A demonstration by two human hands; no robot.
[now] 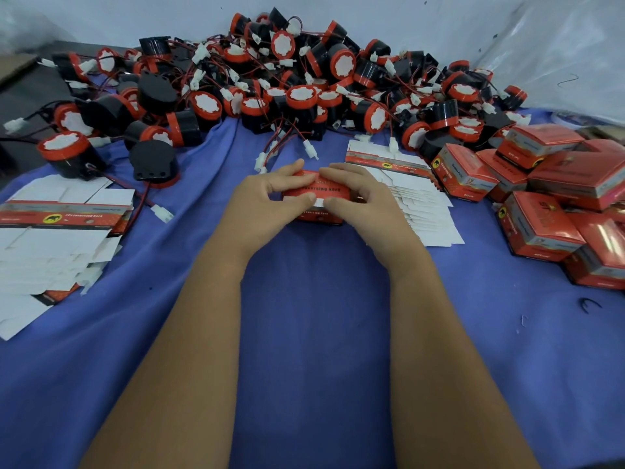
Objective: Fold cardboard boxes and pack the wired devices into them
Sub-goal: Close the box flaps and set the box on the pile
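A: Status?
B: Left hand (267, 194) and right hand (358, 194) both pinch the box (316, 194), mid-table (304, 316), before the devices (270, 79).
A: Tip?
B: Square the corners, then tuck the flap.

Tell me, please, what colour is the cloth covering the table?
The cloth is plain blue, seen best in the head view.

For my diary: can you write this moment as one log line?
step: closing box | left hand: holds box | right hand: holds box | devices: piled behind
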